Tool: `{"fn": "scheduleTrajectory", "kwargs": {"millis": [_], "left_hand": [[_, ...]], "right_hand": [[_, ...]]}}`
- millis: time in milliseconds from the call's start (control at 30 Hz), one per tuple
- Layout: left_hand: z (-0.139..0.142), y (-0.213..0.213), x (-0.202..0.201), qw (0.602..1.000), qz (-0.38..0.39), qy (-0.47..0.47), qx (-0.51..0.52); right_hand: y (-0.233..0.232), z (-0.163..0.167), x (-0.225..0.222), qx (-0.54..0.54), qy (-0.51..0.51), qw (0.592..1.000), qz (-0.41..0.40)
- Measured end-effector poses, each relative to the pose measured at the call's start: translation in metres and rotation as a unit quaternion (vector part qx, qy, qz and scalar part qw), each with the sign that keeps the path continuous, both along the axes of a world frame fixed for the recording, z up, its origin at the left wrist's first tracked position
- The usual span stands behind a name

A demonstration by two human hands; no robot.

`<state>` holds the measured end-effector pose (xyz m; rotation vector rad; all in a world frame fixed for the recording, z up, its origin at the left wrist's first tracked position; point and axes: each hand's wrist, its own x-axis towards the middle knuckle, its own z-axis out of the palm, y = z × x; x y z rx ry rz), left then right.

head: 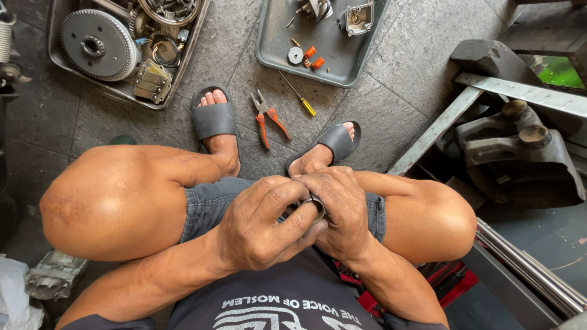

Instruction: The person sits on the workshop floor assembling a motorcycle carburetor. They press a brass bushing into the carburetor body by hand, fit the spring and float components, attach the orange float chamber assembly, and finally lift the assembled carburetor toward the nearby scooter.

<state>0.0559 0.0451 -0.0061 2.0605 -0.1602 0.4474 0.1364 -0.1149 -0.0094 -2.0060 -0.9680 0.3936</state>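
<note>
**Both hands on a small metal ring, squatting over the shop floor**

Far left: tray of engine parts [67, 66] with a big toothed clutch gear [98, 44] and a ribbed metal block [151, 80] near its lower edge. Floor is dark stone tile [403, 79]

My left foot in a grey slide sandal [213, 119], then red-handled pliers [267, 120] lying between my feet, jaws pointing away from me. Just right of them a yellow-handled screwdriver [299, 96], tip toward the second tray

Second tray, grey metal [275, 52], up top centre: a round cap [295, 55], two orange bits [313, 58] beside it, a carburettor body [358, 17] at the far end

Centre, between my knees: left hand [260, 229] curled closed around the metal ring [313, 205], thumb pressed across its front. Right hand [339, 214] wrapped over the ring from the other side, fingers closed on it. Ring mostly hidden, only a bit of dark rim shows

Right foot in the other sandal [335, 142]. Far right: grey metal rail [434, 129] running diagonally, a dark cast engine housing [520, 160] behind it, two steel tubes [529, 266] at bottom right
</note>
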Motion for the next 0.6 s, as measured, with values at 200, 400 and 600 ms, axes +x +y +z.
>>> {"fn": "scheduleTrajectory", "kwargs": {"millis": [200, 400, 600], "left_hand": [[0.009, -0.003, 0.007, 1.000, 0.003, 0.012, 0.000], [0.010, -0.006, 0.011, 1.000, -0.005, 0.026, 0.002], [0.000, -0.009, 0.007, 0.999, -0.002, -0.014, -0.037]], "right_hand": [[-0.001, 0.012, 0.006, -0.003, 0.020, 1.000, -0.001], [-0.004, 0.012, 0.010, -0.004, 0.021, 1.000, -0.005], [-0.009, 0.007, 0.007, 0.008, 0.014, 1.000, -0.012]]}}
